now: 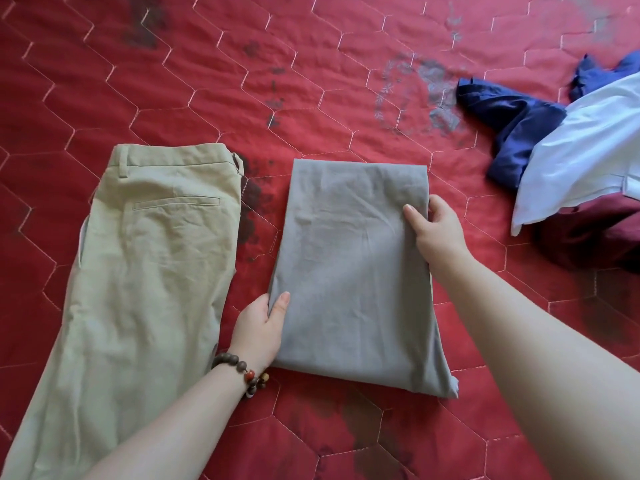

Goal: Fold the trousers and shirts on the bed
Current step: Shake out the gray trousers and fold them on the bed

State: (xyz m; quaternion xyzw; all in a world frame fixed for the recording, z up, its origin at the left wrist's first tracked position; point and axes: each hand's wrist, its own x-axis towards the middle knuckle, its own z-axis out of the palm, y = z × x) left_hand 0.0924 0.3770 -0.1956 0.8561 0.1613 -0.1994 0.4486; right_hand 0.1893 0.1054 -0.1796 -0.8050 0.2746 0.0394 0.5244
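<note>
Left hand [260,322] pinching near-left edge, right hand [437,227] gripping far-right edge of folded grey trousers [353,271]; hands well apart. Soft, light, limp cloth, likely to sag unless held at opposite edges. Long axis running away from wearer, slightly tilted. Lying mid-bed on red quilt [311,81], beside khaki trousers [149,258]; shirts [571,147] heaped far right.

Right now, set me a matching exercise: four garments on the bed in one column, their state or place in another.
Things:
1. grey trousers
2. khaki trousers
3. white shirt
4. navy garment

States:
A. lying unfolded at the left, back pocket up
B. crumpled, partly under the white cloth
C. folded, gripped at both side edges
D. loose at the right edge, on top of the pile

Pairs: 1-C, 2-A, 3-D, 4-B
</note>
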